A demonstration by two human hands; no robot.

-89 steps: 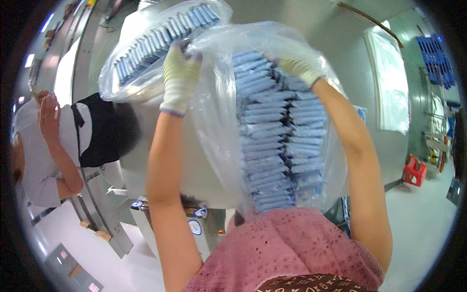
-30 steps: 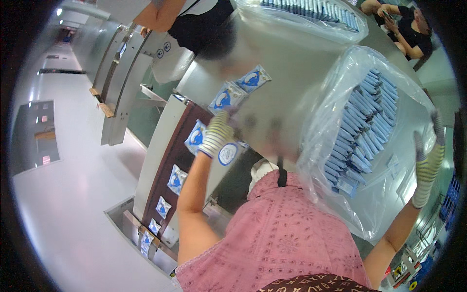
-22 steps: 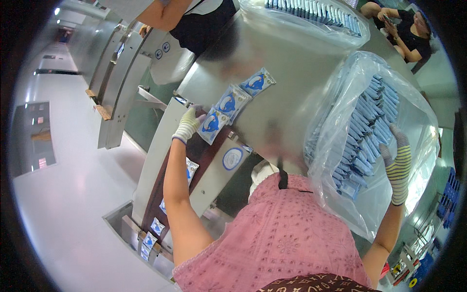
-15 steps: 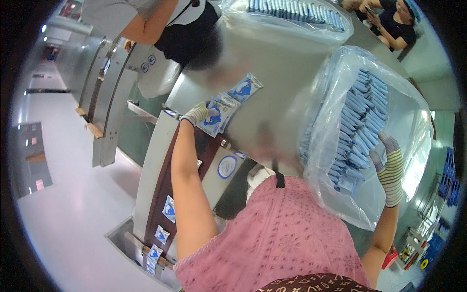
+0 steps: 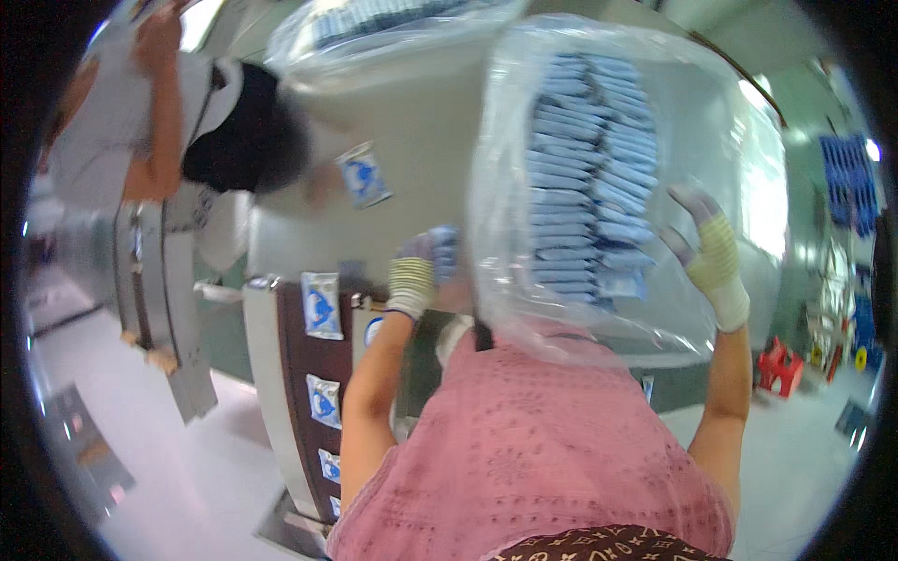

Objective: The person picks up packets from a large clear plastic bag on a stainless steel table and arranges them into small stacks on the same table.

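My left hand [image 5: 416, 276], in a striped knit glove, is closed round a small stack of blue-and-white packets [image 5: 444, 251] just above the metal table. To its right lies a large clear plastic bag [image 5: 720, 122], holding two long rows of similar packets [image 5: 565, 178] set on edge. At the bag's right side my right hand [image 5: 711, 257], gloved the same way, has thumb and fingers apart with nothing between them. A single packet [image 5: 364, 175] lies flat on the table, ahead of my left hand.
A brown conveyor belt [image 5: 297, 379] at the left carries several spaced packets, one packet [image 5: 322, 306] at its far end. Another filled bag [image 5: 393, 23] lies at the back. A co-worker [image 5: 150, 131] stands far left. A red stool [image 5: 779, 367] is at right.
My view has turned to the right. The left hand has drawn packets off the table toward the bag, leaving one behind. My right hand stays beside the rows, fingers apart.
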